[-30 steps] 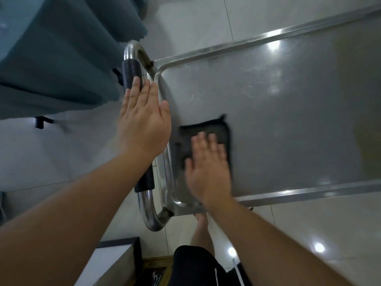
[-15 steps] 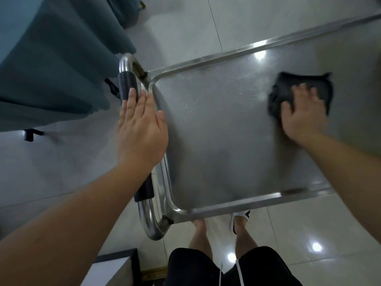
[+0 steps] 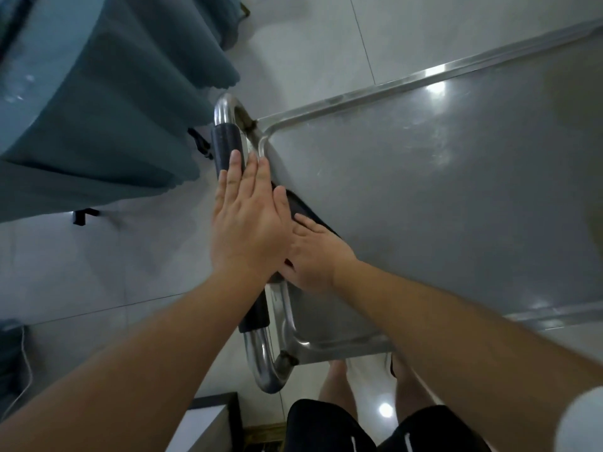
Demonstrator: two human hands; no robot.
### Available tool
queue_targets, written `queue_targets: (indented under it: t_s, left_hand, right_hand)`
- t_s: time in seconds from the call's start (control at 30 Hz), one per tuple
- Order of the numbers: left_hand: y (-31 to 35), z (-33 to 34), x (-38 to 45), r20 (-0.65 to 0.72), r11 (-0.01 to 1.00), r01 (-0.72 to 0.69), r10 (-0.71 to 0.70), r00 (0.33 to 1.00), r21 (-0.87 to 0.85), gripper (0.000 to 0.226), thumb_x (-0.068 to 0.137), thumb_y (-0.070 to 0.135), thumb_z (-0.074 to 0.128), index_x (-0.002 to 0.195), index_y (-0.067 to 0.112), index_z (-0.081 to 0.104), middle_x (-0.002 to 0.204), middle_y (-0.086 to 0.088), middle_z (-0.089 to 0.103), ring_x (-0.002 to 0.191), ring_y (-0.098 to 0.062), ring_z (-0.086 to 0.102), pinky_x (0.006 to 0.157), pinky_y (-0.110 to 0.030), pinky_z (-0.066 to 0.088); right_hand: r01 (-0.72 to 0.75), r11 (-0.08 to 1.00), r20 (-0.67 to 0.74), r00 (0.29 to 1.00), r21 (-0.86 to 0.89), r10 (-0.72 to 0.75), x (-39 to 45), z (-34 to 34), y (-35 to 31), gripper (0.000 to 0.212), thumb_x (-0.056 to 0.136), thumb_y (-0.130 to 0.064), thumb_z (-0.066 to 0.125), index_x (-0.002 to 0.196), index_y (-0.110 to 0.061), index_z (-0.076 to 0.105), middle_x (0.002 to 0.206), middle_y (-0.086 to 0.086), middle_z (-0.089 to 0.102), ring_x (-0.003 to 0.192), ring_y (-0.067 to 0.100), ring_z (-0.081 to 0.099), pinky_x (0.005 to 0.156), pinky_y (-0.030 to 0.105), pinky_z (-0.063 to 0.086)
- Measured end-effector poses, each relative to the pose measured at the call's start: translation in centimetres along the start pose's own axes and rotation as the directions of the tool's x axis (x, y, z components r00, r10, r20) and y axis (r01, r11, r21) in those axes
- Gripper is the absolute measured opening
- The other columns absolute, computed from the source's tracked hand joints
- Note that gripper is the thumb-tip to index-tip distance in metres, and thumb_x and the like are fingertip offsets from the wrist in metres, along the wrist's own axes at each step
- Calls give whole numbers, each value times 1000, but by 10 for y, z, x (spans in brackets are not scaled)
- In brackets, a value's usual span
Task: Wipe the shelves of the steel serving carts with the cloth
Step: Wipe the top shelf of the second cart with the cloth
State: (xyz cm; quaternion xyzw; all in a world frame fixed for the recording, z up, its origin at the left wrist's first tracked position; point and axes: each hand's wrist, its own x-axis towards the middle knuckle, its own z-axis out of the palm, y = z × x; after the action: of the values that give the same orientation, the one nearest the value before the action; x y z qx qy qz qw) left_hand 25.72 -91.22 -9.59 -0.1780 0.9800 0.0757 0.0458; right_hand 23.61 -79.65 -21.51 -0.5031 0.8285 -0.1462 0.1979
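The steel cart's top shelf (image 3: 440, 203) fills the right half of the view, with a raised rim. Its curved handle (image 3: 225, 141) with a black grip runs down the left end. My left hand (image 3: 248, 223) lies flat on the handle with fingers together and straight. My right hand (image 3: 313, 252) presses flat on a dark cloth (image 3: 301, 208) at the shelf's left edge, right beside my left hand. Most of the cloth is hidden under my hands.
A teal draped cloth (image 3: 98, 109) hangs at the upper left, close to the handle. The floor is pale tile (image 3: 310, 44). A white box with a dark edge (image 3: 202, 425) sits at the bottom. My legs and feet (image 3: 339, 380) stand under the cart's near end.
My right hand has slid the cloth from the shelf's right part back to its left edge, next to my left hand. My left hand has stayed on the handle.
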Motion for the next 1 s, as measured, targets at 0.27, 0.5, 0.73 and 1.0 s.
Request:
queue_targets:
  t_s: [0.27, 0.5, 0.73, 1.0]
  left_hand:
    - [-6, 3, 2, 3, 1000, -16, 16, 1000, -24, 66, 111, 49, 10, 168, 15, 16, 177, 1, 8, 160, -8, -15, 130, -34, -10]
    - [-5, 0, 1, 16, 999, -9, 10, 1000, -34, 67, 110, 48, 9, 168, 15, 16, 177, 2, 8, 160, -8, -17, 129, -33, -13]
    - [1, -3, 1, 22, 1000, -3, 3, 1000, -15, 68, 109, 45, 10, 167, 12, 20, 176, -1, 11, 161, -11, -13, 129, -33, -12]
    - [1, -2, 1, 11, 1000, -8, 8, 1000, -23, 66, 110, 44, 14, 166, 12, 25, 175, 0, 18, 161, -11, -11, 130, -33, -11]
  right_hand:
    - [-515, 857, -296, 817, 13, 495, -71, -82, 194, 72, 95, -54, 32, 157, -18, 42, 164, 8, 36, 152, 35, 31, 125, 48, 22]
    - [-890, 312, -260, 232, 333, 937, 0, -100, 194, 73, 98, -48, 27, 163, -16, 23, 172, 5, 16, 158, 31, 9, 127, 51, 7]
    - [-335, 941, -73, 941, -55, 331, 100, -55, 34, 71, 100, -46, 15, 165, -20, 10, 173, 2, 8, 159, 26, 1, 128, 47, 2]
    - [-61, 990, -58, 997, -125, 54, 26, -70, 113, 64, 100, -57, 35, 160, -32, 35, 167, -8, 30, 157, 16, 20, 128, 37, 10]
